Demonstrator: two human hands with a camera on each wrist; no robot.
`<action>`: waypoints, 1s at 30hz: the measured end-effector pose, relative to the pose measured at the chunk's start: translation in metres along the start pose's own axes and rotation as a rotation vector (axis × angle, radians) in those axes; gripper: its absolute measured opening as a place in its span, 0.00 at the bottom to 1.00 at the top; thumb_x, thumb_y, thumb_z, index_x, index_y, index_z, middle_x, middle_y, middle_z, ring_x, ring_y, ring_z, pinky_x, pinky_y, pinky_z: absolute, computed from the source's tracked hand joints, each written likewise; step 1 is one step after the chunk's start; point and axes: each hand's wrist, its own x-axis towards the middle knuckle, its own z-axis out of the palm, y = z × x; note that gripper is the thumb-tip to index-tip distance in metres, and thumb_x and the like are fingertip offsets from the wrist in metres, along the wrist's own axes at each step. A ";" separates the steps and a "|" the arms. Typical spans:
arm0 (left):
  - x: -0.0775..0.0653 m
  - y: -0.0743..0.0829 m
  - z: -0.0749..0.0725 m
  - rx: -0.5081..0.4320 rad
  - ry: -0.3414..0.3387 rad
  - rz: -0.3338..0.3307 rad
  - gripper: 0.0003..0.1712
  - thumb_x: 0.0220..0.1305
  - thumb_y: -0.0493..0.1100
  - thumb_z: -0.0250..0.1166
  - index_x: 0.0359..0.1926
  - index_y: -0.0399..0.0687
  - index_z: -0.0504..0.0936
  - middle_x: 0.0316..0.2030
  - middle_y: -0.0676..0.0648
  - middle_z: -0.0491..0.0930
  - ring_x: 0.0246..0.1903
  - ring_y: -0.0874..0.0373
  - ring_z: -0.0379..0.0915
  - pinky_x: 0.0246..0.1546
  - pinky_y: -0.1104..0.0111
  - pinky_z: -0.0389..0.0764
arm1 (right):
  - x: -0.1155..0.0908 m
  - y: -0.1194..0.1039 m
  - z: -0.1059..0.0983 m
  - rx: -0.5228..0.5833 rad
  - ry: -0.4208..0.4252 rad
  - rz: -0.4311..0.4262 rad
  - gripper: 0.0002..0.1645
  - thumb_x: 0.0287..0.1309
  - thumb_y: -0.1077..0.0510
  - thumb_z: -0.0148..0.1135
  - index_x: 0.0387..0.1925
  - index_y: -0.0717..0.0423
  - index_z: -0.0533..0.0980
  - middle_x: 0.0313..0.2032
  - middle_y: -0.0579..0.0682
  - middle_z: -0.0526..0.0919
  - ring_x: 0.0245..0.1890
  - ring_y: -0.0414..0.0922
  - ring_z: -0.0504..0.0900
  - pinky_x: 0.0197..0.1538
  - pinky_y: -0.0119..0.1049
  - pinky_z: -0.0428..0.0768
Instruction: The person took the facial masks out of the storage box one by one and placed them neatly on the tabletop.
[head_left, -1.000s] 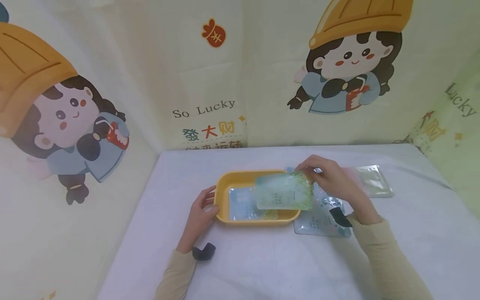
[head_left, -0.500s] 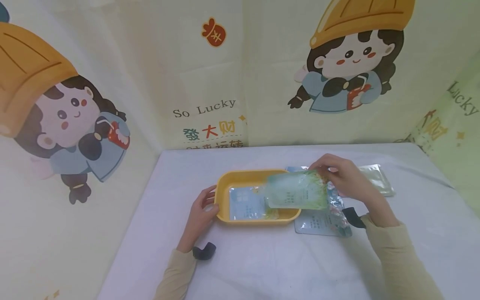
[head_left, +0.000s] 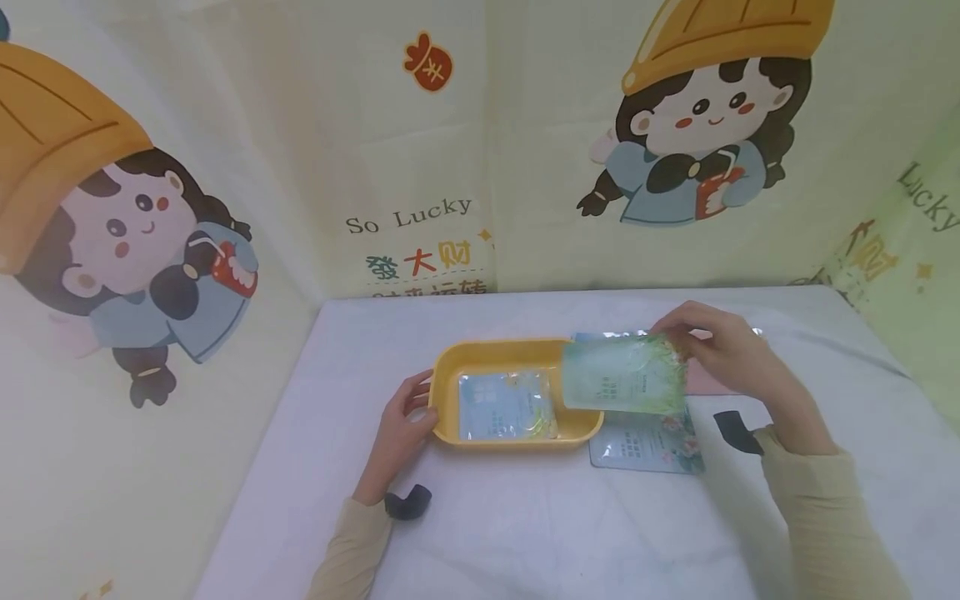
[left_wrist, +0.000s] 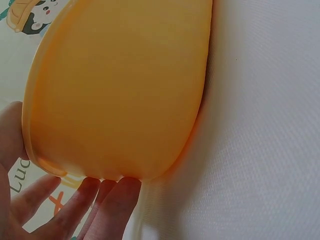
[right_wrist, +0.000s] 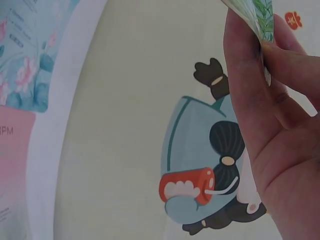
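Note:
In the head view my left hand (head_left: 405, 433) holds the end of a yellow plastic tray (head_left: 444, 408); the left wrist view shows thumb and fingertips against the wall of the tray (left_wrist: 125, 90). Inside the tray lies a pale blue sheet-mask packet (head_left: 498, 404). My right hand (head_left: 723, 346) pinches a green sheet-mask packet (head_left: 618, 375) by its upper right corner, and the packet overlaps the tray's right end. In the right wrist view the green packet's edge (right_wrist: 265, 20) sits between thumb and fingers of my right hand (right_wrist: 280, 125).
Right of the tray, a blue floral packet (head_left: 637, 442) lies on the white cloth-covered table (head_left: 525, 517), partly hidden by the green one. A pink packet (head_left: 708, 379) lies behind my right hand. A cartoon-printed curtain (head_left: 300, 125) stands behind the table.
My right hand has moved right with the green packet, from over the tray to mostly beyond its right end, uncovering more of the pale blue packet. The left hand stays on the tray.

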 end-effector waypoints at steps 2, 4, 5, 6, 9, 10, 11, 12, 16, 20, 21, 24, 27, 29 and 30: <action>0.000 0.001 0.000 -0.008 -0.001 0.002 0.36 0.57 0.35 0.62 0.67 0.60 0.70 0.60 0.46 0.76 0.59 0.48 0.74 0.57 0.54 0.80 | -0.002 0.002 -0.003 0.001 -0.005 0.014 0.18 0.57 0.75 0.61 0.43 0.54 0.82 0.42 0.47 0.83 0.40 0.31 0.76 0.46 0.13 0.74; 0.001 0.001 0.000 -0.006 -0.001 0.001 0.36 0.57 0.35 0.62 0.67 0.61 0.70 0.60 0.46 0.76 0.59 0.48 0.74 0.57 0.55 0.80 | -0.003 0.004 -0.005 -0.004 -0.012 0.030 0.18 0.57 0.75 0.61 0.43 0.54 0.82 0.43 0.48 0.83 0.40 0.31 0.76 0.46 0.13 0.74; 0.001 0.001 0.000 -0.009 -0.001 0.001 0.36 0.57 0.35 0.62 0.67 0.61 0.70 0.59 0.46 0.76 0.59 0.48 0.74 0.57 0.55 0.81 | -0.004 0.004 -0.006 -0.006 -0.013 0.045 0.18 0.57 0.75 0.61 0.43 0.54 0.82 0.43 0.48 0.83 0.40 0.31 0.76 0.46 0.13 0.74; 0.001 0.001 0.000 -0.006 -0.002 -0.001 0.36 0.57 0.35 0.62 0.67 0.61 0.70 0.60 0.46 0.76 0.59 0.49 0.74 0.57 0.55 0.81 | -0.005 0.005 -0.007 -0.008 -0.014 0.057 0.18 0.57 0.75 0.61 0.43 0.54 0.82 0.43 0.48 0.83 0.41 0.31 0.76 0.46 0.13 0.73; 0.001 0.001 0.000 0.001 -0.002 -0.002 0.36 0.57 0.36 0.62 0.67 0.61 0.70 0.60 0.46 0.76 0.59 0.49 0.74 0.57 0.55 0.80 | -0.007 0.008 -0.009 -0.028 -0.019 0.057 0.17 0.59 0.74 0.60 0.43 0.54 0.82 0.43 0.48 0.83 0.41 0.34 0.77 0.47 0.12 0.72; 0.001 0.001 0.001 -0.001 -0.002 -0.001 0.35 0.57 0.36 0.62 0.67 0.61 0.70 0.59 0.46 0.76 0.59 0.49 0.74 0.57 0.55 0.80 | -0.008 0.009 -0.010 -0.031 -0.020 0.056 0.16 0.59 0.74 0.60 0.43 0.53 0.82 0.43 0.47 0.83 0.41 0.34 0.77 0.47 0.11 0.72; 0.002 0.001 0.001 0.002 -0.001 0.001 0.35 0.57 0.36 0.62 0.67 0.61 0.70 0.59 0.46 0.76 0.59 0.49 0.74 0.57 0.55 0.80 | -0.009 0.010 -0.010 -0.038 -0.021 0.047 0.16 0.59 0.74 0.59 0.43 0.53 0.82 0.43 0.47 0.83 0.40 0.35 0.77 0.47 0.11 0.72; 0.002 0.000 0.001 0.003 0.000 0.003 0.35 0.57 0.36 0.62 0.67 0.61 0.70 0.59 0.46 0.76 0.59 0.49 0.74 0.57 0.55 0.80 | -0.009 0.011 -0.011 -0.036 -0.021 0.044 0.16 0.60 0.73 0.59 0.43 0.53 0.82 0.43 0.47 0.83 0.40 0.36 0.77 0.47 0.11 0.72; 0.003 -0.001 0.001 -0.002 0.000 0.013 0.36 0.57 0.35 0.62 0.67 0.60 0.71 0.59 0.46 0.77 0.58 0.49 0.75 0.57 0.55 0.80 | -0.012 0.015 -0.013 -0.025 -0.018 0.055 0.17 0.59 0.74 0.60 0.42 0.51 0.82 0.42 0.46 0.84 0.40 0.32 0.77 0.47 0.11 0.72; 0.003 -0.001 0.001 -0.006 0.001 0.011 0.35 0.56 0.35 0.62 0.66 0.61 0.71 0.59 0.46 0.77 0.58 0.49 0.75 0.57 0.54 0.80 | -0.014 0.019 -0.016 -0.029 -0.036 0.057 0.18 0.58 0.74 0.60 0.43 0.52 0.82 0.43 0.47 0.83 0.40 0.32 0.75 0.46 0.10 0.71; 0.003 -0.001 0.001 -0.006 0.000 0.011 0.35 0.56 0.35 0.62 0.66 0.61 0.71 0.59 0.46 0.77 0.58 0.49 0.75 0.57 0.54 0.80 | -0.015 0.020 -0.017 -0.035 -0.041 0.055 0.18 0.59 0.74 0.60 0.43 0.52 0.81 0.43 0.46 0.83 0.39 0.32 0.75 0.46 0.10 0.71; 0.004 -0.001 0.001 -0.008 -0.001 0.014 0.36 0.56 0.35 0.62 0.66 0.61 0.71 0.59 0.46 0.77 0.58 0.49 0.75 0.57 0.54 0.80 | -0.016 0.023 -0.020 -0.050 -0.048 0.055 0.18 0.58 0.74 0.60 0.44 0.51 0.81 0.43 0.46 0.83 0.38 0.33 0.75 0.46 0.11 0.71; 0.004 -0.001 0.001 -0.011 -0.001 0.013 0.35 0.57 0.35 0.62 0.66 0.61 0.71 0.59 0.46 0.77 0.58 0.49 0.75 0.57 0.54 0.80 | -0.019 0.026 -0.024 -0.053 -0.051 0.068 0.19 0.59 0.74 0.59 0.44 0.51 0.81 0.44 0.48 0.82 0.39 0.32 0.74 0.43 0.12 0.71; 0.004 -0.001 0.001 -0.006 -0.003 0.005 0.35 0.57 0.36 0.62 0.67 0.61 0.71 0.59 0.46 0.76 0.58 0.49 0.75 0.57 0.55 0.80 | -0.021 0.028 -0.026 -0.054 -0.050 0.075 0.19 0.58 0.75 0.59 0.44 0.51 0.81 0.44 0.50 0.82 0.40 0.30 0.73 0.43 0.12 0.71; 0.004 -0.001 0.001 -0.004 -0.004 0.001 0.35 0.57 0.36 0.62 0.67 0.61 0.70 0.60 0.46 0.76 0.59 0.49 0.75 0.57 0.55 0.80 | -0.022 0.028 -0.027 -0.053 -0.050 0.082 0.19 0.58 0.75 0.59 0.43 0.51 0.81 0.44 0.52 0.82 0.41 0.28 0.73 0.43 0.12 0.71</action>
